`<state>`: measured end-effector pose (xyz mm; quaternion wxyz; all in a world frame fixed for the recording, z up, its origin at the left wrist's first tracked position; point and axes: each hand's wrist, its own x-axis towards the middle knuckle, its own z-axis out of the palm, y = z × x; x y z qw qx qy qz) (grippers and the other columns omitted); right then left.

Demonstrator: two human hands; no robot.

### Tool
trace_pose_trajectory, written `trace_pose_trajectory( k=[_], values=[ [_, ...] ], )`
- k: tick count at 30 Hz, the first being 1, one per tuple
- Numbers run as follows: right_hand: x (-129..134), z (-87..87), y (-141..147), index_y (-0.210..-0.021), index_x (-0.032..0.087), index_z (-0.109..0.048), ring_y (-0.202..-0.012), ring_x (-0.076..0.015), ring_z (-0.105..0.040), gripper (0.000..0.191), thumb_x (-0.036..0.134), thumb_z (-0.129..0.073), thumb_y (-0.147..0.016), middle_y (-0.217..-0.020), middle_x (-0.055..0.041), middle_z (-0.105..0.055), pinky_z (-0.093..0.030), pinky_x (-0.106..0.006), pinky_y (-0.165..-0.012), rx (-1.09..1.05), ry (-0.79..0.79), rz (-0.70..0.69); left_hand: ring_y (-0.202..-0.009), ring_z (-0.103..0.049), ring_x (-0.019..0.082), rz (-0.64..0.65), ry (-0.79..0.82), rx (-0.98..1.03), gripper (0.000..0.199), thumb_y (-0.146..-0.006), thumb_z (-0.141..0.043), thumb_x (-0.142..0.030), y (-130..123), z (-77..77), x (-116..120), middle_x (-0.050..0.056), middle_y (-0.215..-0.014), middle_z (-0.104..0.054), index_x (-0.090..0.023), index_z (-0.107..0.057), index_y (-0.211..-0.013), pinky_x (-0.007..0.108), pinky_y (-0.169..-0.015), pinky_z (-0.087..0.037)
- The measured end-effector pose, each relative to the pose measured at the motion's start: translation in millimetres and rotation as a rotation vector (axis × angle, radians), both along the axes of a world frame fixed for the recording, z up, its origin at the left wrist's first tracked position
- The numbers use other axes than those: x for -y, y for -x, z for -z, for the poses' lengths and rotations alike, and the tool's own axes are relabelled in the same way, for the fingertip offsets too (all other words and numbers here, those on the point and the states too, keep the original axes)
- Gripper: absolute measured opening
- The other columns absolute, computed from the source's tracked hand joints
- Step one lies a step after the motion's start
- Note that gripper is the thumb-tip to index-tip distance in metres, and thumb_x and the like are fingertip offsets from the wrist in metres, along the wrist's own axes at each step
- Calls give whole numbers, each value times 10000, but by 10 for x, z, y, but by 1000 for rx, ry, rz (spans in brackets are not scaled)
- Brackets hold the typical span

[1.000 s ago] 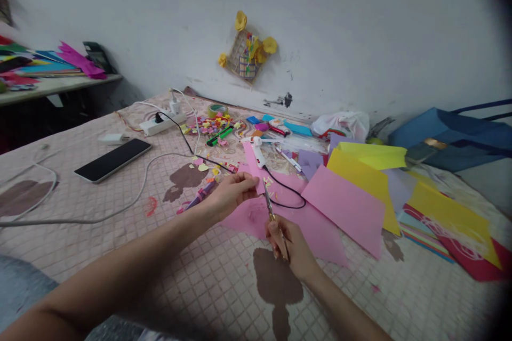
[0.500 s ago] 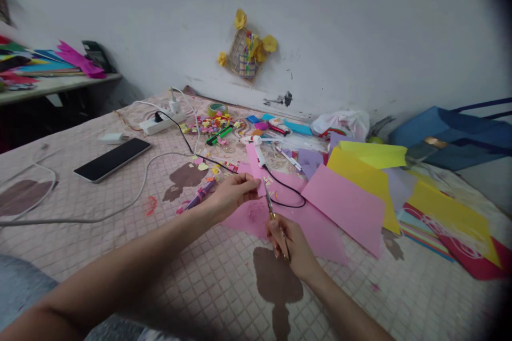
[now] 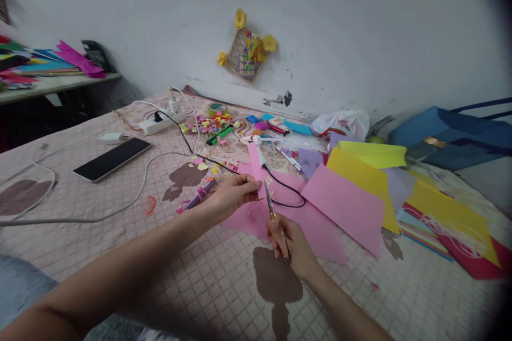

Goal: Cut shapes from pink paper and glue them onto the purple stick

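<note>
Between the thumb and fingers of my left hand (image 3: 241, 191) is a narrow pink paper strip (image 3: 255, 159), its long end pointing away from me. My right hand (image 3: 288, 238) is closed round the handles of a pair of scissors (image 3: 269, 200). The scissor blades point up and away, close to the right edge of the strip near my left fingertips; whether they touch it I cannot tell. Under both hands lies a larger pink sheet (image 3: 320, 240). Just beyond the strip rests a white glue gun (image 3: 260, 153) with a black cord.
Coloured paper sheets (image 3: 346, 205) spread to the right, beside a blue bag (image 3: 452, 130). A phone (image 3: 113, 160) and a power strip (image 3: 162, 122) with trailing cables lie left. Small paper cutouts (image 3: 208, 123), a green cutter (image 3: 219, 135) and tape (image 3: 217, 109) sit toward the wall.
The scissor blades stand slightly farther from the strip's edge than before. The strip has shifted a little to the right with my left hand. Everything else looks the same.
</note>
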<state>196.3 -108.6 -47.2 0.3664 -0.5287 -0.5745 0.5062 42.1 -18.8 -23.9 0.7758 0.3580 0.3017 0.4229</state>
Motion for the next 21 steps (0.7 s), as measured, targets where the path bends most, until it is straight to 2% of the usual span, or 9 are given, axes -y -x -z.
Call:
trace_pose_trajectory(
  k=[9, 21],
  values=[
    [2, -11, 4, -674, 184, -429, -369, -57, -328, 503, 668, -387, -803, -473, 83, -334, -293, -192, -380, 0, 21, 25, -547, -518, 55, 9, -5, -38, 297, -620, -777, -256, -32, -15, 60, -34, -608, -540, -118, -514, -638, 246, -645, -455],
    [5, -22, 20, -662, 192, -415, -363, -59, -322, 495, 666, -386, -803, -459, 85, -335, -293, -194, -371, 2, 19, 38, -549, -533, 62, 23, -23, -23, 273, -659, -751, -249, -44, -9, 77, -26, -606, -551, -118, -511, -643, 247, -644, -454]
  ],
)
